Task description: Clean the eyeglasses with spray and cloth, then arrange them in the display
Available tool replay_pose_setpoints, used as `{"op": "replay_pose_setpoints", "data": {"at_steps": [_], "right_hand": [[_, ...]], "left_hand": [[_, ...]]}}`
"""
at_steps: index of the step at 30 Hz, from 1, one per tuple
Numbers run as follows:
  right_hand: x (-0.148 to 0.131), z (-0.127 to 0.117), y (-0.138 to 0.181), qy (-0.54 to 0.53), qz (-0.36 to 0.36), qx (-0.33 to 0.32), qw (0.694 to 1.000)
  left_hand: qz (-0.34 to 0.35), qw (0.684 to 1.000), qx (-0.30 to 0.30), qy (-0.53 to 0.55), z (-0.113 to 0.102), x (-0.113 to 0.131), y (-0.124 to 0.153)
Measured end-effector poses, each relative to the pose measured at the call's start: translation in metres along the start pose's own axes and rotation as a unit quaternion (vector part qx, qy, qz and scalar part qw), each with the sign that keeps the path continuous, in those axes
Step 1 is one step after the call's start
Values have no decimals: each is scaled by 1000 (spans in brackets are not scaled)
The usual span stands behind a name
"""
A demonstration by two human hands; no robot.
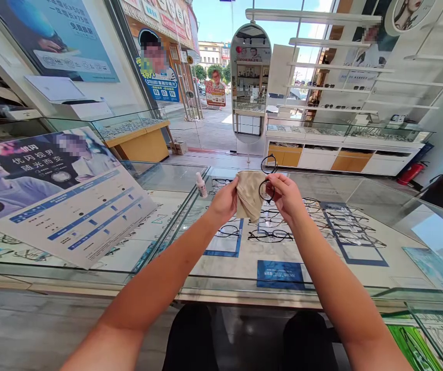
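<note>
My left hand (224,201) grips a beige cleaning cloth (249,197), which hangs down between both hands. My right hand (286,196) pinches a pair of black round-framed glasses (267,176) held on end, one lens above the fingers and one beside the cloth. The cloth touches the lower lens. Both hands are raised above a glass display counter (190,196). A small white spray bottle (201,185) stands on the counter just left of my left hand.
Several pairs of glasses (269,235) lie on show inside the counter. A large printed poster (62,196) leans on the glass at left. An oval mirror (250,82) stands behind the counter, with wall shelves (341,87) at right.
</note>
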State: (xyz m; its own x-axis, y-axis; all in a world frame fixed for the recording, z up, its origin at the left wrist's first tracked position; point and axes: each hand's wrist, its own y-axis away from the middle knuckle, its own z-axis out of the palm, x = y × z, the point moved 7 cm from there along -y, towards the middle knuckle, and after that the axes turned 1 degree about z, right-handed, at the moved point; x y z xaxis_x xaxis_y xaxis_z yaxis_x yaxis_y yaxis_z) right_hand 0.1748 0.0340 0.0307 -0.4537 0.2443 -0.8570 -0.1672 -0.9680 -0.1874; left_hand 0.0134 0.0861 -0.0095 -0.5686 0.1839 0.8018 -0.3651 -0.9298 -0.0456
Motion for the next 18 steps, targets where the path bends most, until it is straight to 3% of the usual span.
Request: {"op": "replay_pose_setpoints", "data": {"at_steps": [4,12,18], "right_hand": [[-2,-8,-4,6,-15,28,999],[1,-13,-6,23,-33,40,998],[4,-12,-6,79,-74,34,994]], "left_hand": [[39,997,-33,-62,0,3,3],[133,977,4,-164,-1,16,12],[147,973,26,-176,0,21,15]]}}
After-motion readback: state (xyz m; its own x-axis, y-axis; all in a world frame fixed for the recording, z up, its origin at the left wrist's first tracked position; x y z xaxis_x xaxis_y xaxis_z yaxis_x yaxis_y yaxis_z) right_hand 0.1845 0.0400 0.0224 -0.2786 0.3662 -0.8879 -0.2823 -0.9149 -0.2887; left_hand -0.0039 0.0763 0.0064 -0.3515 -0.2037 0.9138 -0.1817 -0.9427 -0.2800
